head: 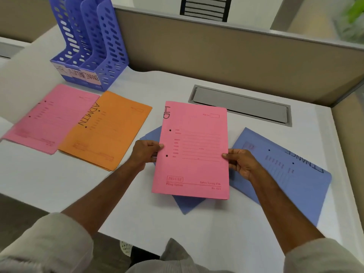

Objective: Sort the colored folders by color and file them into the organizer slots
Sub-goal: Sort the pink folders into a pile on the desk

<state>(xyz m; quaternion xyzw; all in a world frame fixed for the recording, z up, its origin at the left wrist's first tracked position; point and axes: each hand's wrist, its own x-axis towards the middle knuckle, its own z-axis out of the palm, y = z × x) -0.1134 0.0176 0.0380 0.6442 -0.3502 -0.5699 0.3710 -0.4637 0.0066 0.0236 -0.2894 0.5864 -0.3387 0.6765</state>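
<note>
- Pink folder (192,150) marked HR held just above the surface (177,223) by both side edges; left hand (144,152) pinching the left edge near the punch holes, right hand (241,162) pinching the right edge; each grip light, thumb on top, fingers curled beneath.
- Could slip or flap open if either pinch loosens, since only the edges are caught; loose pages inside, if any, cannot be seen.
- Could drag the blue folder (185,205) lying partly underneath if lowered and slid; second blue folder (285,174), marked FINANCE, lies just beside the right hand and might be nudged.
- Could be misfiled: organizer (88,46) stands well apart at far left, three slots labelled, labels partly blurred; HR appears to be the leftmost.
- Reaching across could brush the orange folder (106,131) marked ADMIN, which overlaps the other pink folder (45,119).
- Surface white and smooth, with a grey cable hatch (240,105) set in; tan partition (216,56) behind; something green, blurred, at top right.
</note>
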